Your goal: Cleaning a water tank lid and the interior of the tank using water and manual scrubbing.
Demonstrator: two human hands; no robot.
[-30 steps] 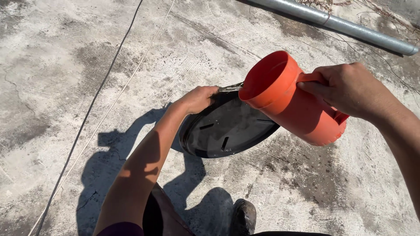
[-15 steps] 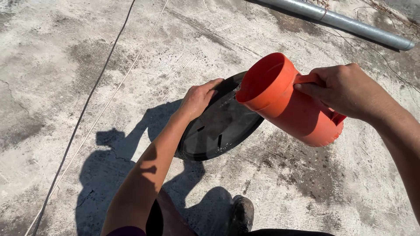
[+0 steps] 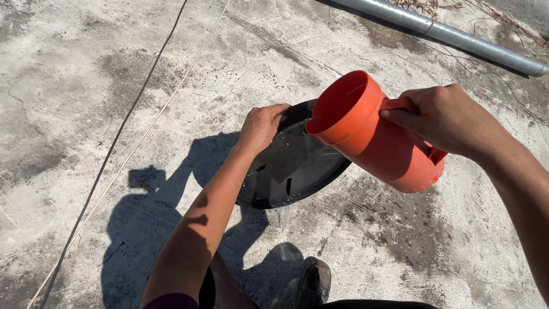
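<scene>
The right hand (image 3: 443,117) grips the handle of an orange jug (image 3: 372,134), tipped mouth-down above the black dish (image 3: 291,166) on the concrete; the left hand (image 3: 260,127) clasps the dish's far rim, tilting it. Seemingly rinsing; steady pouring comes next

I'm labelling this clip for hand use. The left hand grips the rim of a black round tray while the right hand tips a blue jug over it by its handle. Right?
Not quite: the jug is orange, not blue, as the head view shows. The rest holds: the left hand grips the black round tray at its rim, and the right hand tips the jug over it by its handle.
</scene>
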